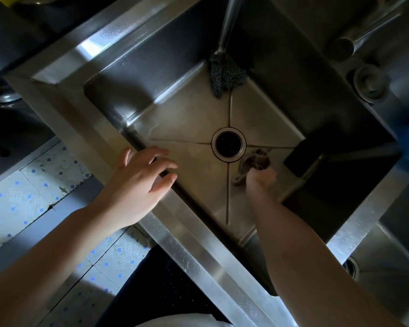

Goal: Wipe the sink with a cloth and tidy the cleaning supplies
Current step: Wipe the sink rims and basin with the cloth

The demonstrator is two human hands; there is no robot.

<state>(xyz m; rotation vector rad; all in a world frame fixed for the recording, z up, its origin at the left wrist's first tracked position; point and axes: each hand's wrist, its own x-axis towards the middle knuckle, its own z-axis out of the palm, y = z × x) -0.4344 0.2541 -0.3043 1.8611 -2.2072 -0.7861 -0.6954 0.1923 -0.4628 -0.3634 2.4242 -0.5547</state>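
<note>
Your left hand (137, 182) rests with fingers loosely spread on the sink (198, 267) rim, while your right hand (260, 179) grips one bunched cloth (255, 159) on the basin floor just beside the one drain (228, 143), with one scouring pad (224, 76) in the far corner

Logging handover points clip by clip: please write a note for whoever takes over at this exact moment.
The left hand is open, fingers spread, resting on the near rim of the sink.
The right hand is down in the basin, curled round a crumpled cloth just beside the drain.
A steel scrubber lies in the far corner of the basin. A dark block sits by the right wall, too dim to identify.
Done: wiping is under way near the drain, but how much is wiped cannot be told.
Left: finish the basin, then tidy the scrubber and cloth.
</note>
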